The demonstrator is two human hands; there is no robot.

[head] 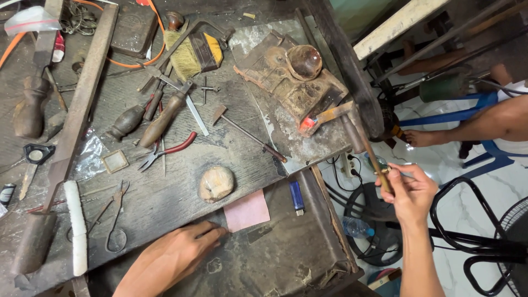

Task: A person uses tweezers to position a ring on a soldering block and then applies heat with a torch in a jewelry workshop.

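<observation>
A thin brass rod [383,175] was pinched in the right hand [410,192]. The left hand [173,256] was laid flat, fingers spread, on the bench [275,258] beside a pink paper square [247,211].

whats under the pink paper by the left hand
The pink paper lies flat on the dark bench, near the left hand. Whatever is directly beneath the paper is covered.

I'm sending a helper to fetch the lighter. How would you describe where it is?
Start at the dark wooden workbench and go to its lower front section, nearest the person. Just right of the pink paper square lies the lighter, a small upright rectangle. It is the only bright blue thing among brown, rusty tools.
</observation>
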